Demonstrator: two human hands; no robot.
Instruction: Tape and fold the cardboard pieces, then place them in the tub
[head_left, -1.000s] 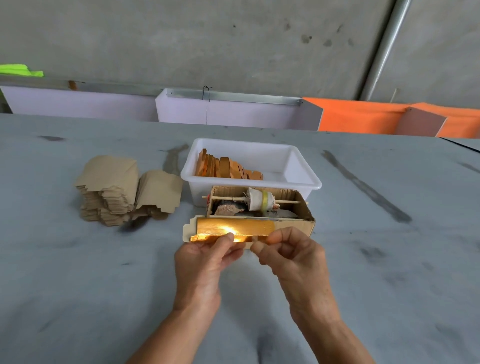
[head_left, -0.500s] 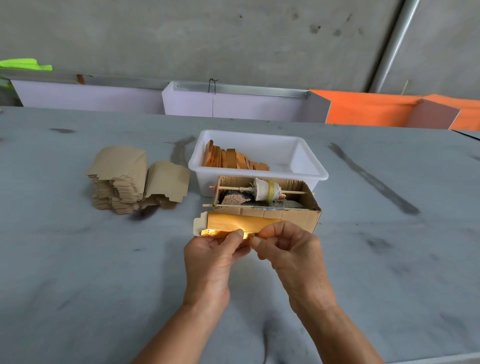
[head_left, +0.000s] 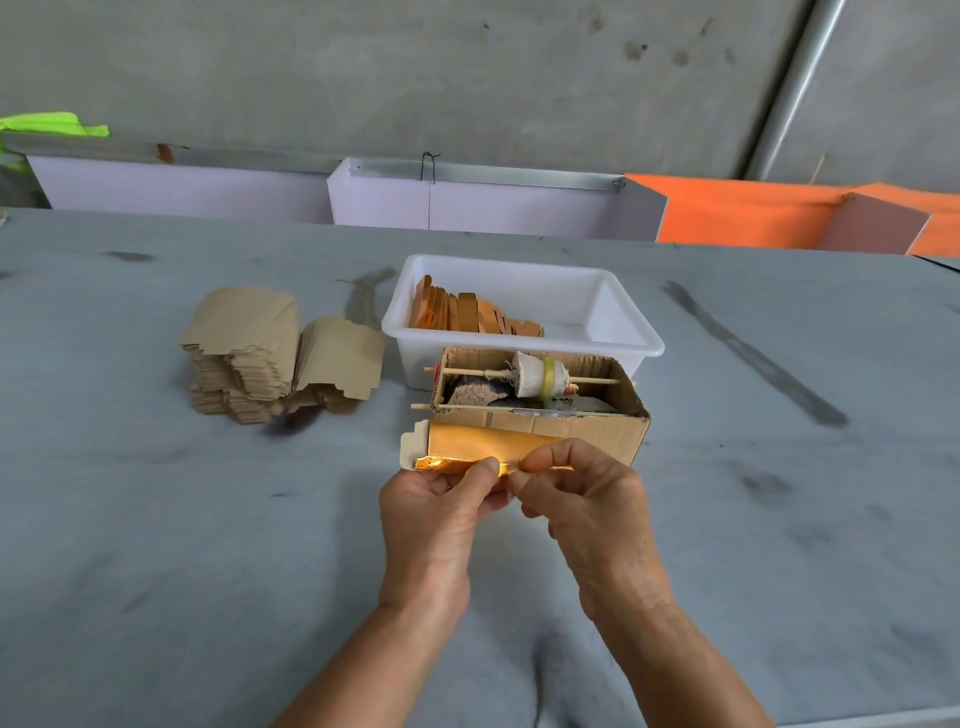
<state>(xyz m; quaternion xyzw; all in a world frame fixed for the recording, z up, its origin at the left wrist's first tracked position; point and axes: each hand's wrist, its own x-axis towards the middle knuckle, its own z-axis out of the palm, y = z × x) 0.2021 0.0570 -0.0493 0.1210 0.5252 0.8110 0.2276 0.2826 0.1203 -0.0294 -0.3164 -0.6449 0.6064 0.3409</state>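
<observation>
Grey and smudged, the desk (head_left: 156, 519) fills most of the head view, with a bare grey wall (head_left: 415, 62) behind it. At the far edge stand pale boards (head_left: 467, 202) and orange boards (head_left: 753, 213).

Both hands meet near the middle. The left hand (head_left: 431, 514) pinches the near edge of a shiny gold card (head_left: 483, 444) with its thumb on top. The right hand (head_left: 587, 499) pinches the same edge just beside it, fingers curled. The card sits low over the desk, right in front of a brown box (head_left: 587, 428). In the box, a stick (head_left: 467, 371) carries a white roll (head_left: 540, 378).

Behind the box is a white tub (head_left: 613, 332). Folded gold cards (head_left: 467, 312) stand in a row in its left part. A stack of plain brown cards (head_left: 244, 353) lies on the desk to the left of the tub.
</observation>
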